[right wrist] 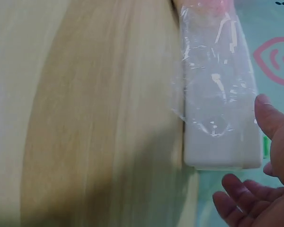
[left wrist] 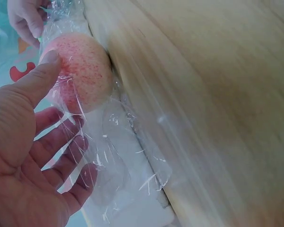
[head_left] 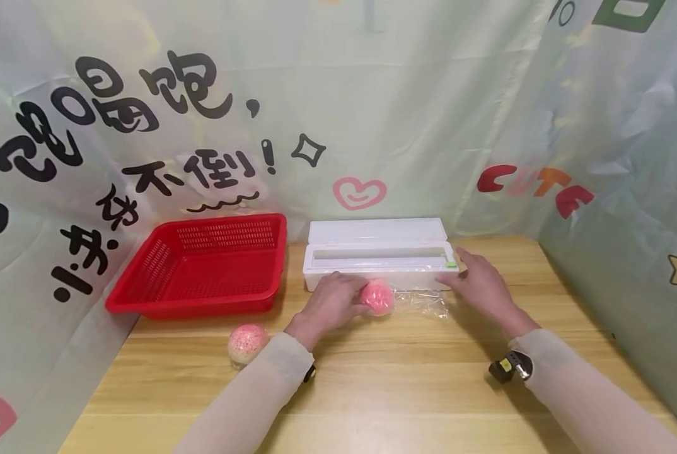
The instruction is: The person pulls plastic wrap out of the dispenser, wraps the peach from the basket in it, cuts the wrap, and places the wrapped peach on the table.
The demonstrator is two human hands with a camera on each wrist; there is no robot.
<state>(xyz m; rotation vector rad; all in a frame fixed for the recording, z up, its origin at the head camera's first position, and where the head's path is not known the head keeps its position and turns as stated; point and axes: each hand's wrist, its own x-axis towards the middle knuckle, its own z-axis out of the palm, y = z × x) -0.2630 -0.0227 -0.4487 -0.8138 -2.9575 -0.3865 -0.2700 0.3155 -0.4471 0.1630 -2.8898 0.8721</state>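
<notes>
A pink and cream ball (head_left: 377, 297) in clear film stands against the front of a long white box (head_left: 372, 280), whose lid is up. My left hand (head_left: 331, 301) holds it from the left; in the left wrist view the thumb presses on the ball (left wrist: 83, 71) and the fingers lie curved behind the film (left wrist: 109, 151). Loose film (head_left: 423, 302) stretches right of the ball along the box front. At the box's right end is my right hand (head_left: 480, 284), thumb and fingers spread; in the right wrist view this hand (right wrist: 270, 175) grips nothing.
A red perforated basket (head_left: 202, 271) stands on the wooden table left of the box. Another wrapped pink and cream ball (head_left: 248, 343) lies in front of it, beside my left sleeve. A printed cloth (head_left: 406, 139) hangs behind and at both sides.
</notes>
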